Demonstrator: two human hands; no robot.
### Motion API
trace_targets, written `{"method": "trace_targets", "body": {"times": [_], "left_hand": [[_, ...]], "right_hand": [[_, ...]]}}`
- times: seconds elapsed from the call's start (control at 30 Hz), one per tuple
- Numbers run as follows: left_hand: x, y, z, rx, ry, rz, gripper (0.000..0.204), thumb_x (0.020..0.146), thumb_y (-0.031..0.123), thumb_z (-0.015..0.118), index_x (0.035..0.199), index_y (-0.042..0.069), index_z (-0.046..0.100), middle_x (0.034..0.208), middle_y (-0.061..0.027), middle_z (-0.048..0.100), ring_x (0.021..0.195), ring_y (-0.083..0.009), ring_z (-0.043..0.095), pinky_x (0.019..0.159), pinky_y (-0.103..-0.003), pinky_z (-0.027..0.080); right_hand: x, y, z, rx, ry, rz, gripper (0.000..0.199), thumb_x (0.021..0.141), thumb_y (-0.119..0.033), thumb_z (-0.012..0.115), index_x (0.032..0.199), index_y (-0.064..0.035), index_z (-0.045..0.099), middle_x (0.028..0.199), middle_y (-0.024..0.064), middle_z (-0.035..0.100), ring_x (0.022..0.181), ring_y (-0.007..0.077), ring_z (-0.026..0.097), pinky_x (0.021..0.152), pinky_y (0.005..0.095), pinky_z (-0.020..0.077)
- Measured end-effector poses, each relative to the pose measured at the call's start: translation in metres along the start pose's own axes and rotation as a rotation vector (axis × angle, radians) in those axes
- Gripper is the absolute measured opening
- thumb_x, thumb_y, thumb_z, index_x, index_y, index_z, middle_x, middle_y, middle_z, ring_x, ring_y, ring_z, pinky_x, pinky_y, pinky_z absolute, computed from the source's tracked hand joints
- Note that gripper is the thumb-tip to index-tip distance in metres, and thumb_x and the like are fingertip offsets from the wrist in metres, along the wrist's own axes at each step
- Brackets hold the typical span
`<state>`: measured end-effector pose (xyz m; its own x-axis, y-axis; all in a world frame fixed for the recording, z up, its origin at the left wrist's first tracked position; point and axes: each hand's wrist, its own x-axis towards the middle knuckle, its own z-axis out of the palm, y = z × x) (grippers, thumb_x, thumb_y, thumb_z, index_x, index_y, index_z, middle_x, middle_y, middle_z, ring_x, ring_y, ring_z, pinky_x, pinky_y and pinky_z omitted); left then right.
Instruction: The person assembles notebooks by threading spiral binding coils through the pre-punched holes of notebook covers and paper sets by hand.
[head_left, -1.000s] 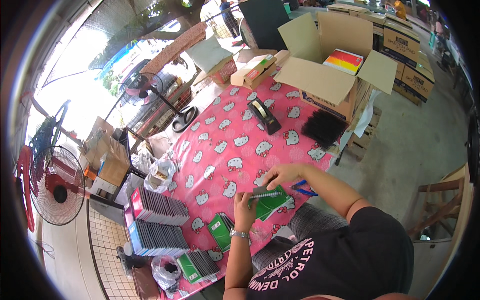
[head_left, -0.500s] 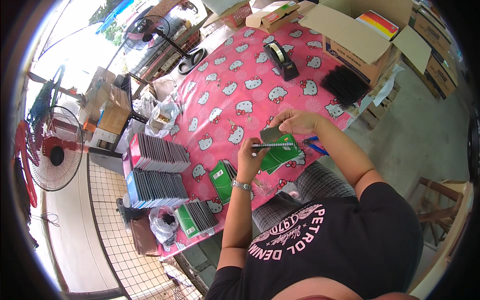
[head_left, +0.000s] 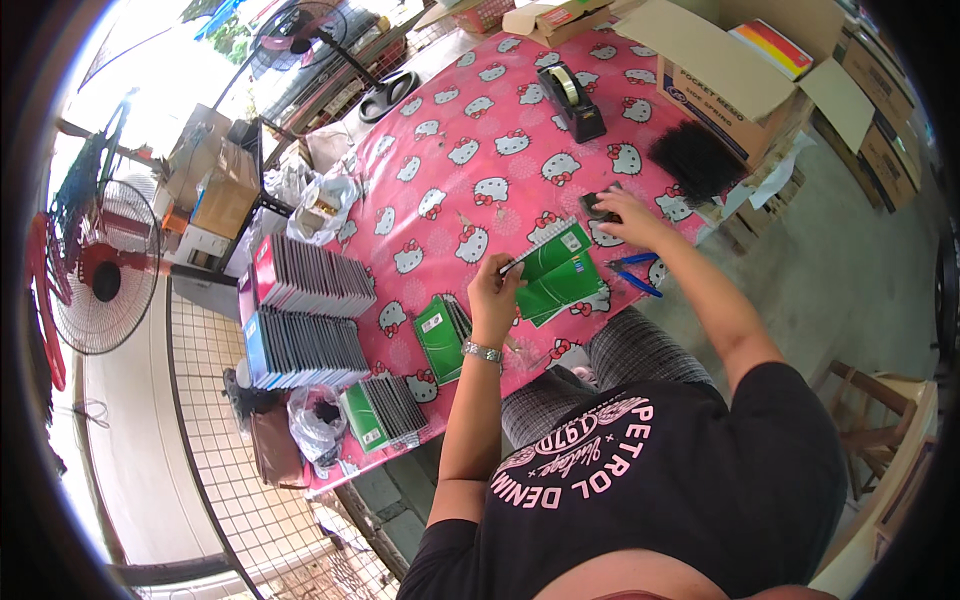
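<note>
A green spiral memo notebook [head_left: 560, 250] lies at the front of the table on top of another green notebook [head_left: 548, 300]. My left hand [head_left: 493, 298] is closed in a pinch at the left end of the upper notebook's spiral edge. To the right of it, my right hand [head_left: 628, 218] has its fingers curled over a small dark flat block [head_left: 592, 207] low over the cloth; its exact kind does not show. Blue-handled pliers [head_left: 638, 276] lie just below that hand. More green notebooks [head_left: 440, 338] are by my left wrist.
Rows of pink [head_left: 310, 280], blue [head_left: 305, 348] and green notebooks [head_left: 383, 412] stand at the left. A tape dispenser [head_left: 572, 103], a pile of black wire spirals [head_left: 697, 162] and an open carton [head_left: 715, 105] are at the far right. A pink patterned cloth [head_left: 440, 215] covers the table.
My right hand has moved right with the dark block, away from the notebook's spiral. The upper notebook, seen edge-on before, now lies flatter with its green cover showing. My left hand keeps its pinch.
</note>
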<state>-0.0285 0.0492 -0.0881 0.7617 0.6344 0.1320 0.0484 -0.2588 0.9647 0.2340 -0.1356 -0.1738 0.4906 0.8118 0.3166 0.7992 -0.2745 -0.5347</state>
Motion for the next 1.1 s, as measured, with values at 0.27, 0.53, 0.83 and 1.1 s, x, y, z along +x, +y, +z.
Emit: {"method": "trace_targets", "body": {"times": [0.27,0.53,0.83,1.1], "left_hand": [[-0.008,0.001,0.021,0.432,0.277,0.392,0.015,0.098,0.014,0.061,0.104,0.000,0.060,0.078,-0.0150,0.066,0.056,-0.0242,0.066,0.057,-0.031,0.051],[-0.013,-0.012,0.015,0.357,0.166,0.145,0.020,0.096,0.019,0.063,0.099,0.000,0.057,0.084,-0.0175,0.062,0.068,-0.0320,0.063,0.059,-0.040,0.050],[-0.006,-0.002,0.015,0.563,0.150,0.341,0.030,0.089,0.021,0.072,0.084,0.001,0.051,0.081,-0.0174,0.055,0.068,-0.0362,0.055,0.058,-0.045,0.044],[-0.003,0.003,0.007,0.364,0.106,0.190,0.034,0.084,0.016,0.077,0.075,0.000,0.048,0.074,-0.0148,0.050,0.060,-0.0314,0.053,0.049,-0.042,0.043]], "right_hand": [[-0.131,-0.063,-0.011,-0.336,-0.071,0.027,0.057,0.088,-0.028,0.068,0.138,-0.0057,0.050,0.140,0.0175,0.048,0.130,0.0374,0.044,0.111,0.0514,0.0321],[-0.107,-0.136,-0.039,0.073,0.258,0.045,0.053,0.089,-0.020,0.067,0.136,-0.0027,0.051,0.127,0.0171,0.052,0.117,0.0344,0.050,0.103,0.0432,0.0388],[-0.080,-0.192,-0.038,0.344,0.161,-0.057,0.055,0.088,-0.021,0.069,0.137,-0.0036,0.050,0.129,0.0170,0.051,0.121,0.0336,0.049,0.105,0.0427,0.0377],[-0.073,-0.201,-0.037,0.406,0.143,-0.088,0.056,0.086,-0.024,0.071,0.134,-0.0039,0.053,0.125,0.0179,0.054,0.120,0.0341,0.050,0.105,0.0441,0.0379]]}}
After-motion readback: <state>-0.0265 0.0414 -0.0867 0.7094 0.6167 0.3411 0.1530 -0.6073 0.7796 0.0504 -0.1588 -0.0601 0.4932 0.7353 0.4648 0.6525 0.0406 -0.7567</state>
